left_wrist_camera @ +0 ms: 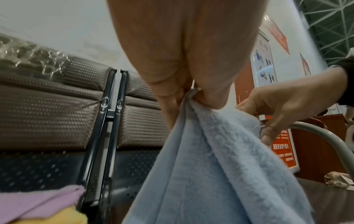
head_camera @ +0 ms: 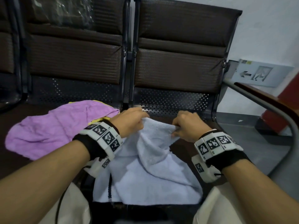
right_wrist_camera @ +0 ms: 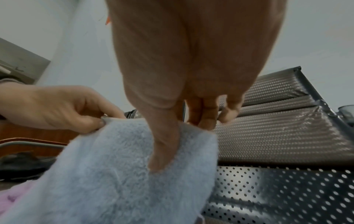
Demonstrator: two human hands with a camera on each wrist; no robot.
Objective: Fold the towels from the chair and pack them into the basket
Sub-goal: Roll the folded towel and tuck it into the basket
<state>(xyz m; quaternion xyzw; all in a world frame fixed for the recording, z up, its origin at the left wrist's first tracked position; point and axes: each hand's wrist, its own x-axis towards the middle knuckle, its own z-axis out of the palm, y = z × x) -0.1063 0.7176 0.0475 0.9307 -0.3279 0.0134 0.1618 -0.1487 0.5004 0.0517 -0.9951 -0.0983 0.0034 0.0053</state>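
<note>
Blue towel [head_camera: 150, 160], 2 hands pinching (knuckles up)

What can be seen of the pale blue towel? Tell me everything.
The pale blue towel is a soft, fluffy terry cloth of one plain colour. It hangs crumpled and not yet folded, with deep creases running down from its top edge. The left hand pinches one part of that edge and the right hand pinches another close by, holding it up over the chair seat. Its lower part drapes over the seat's front, between the person's knees. The purple towel lies apart, to its left.
</note>
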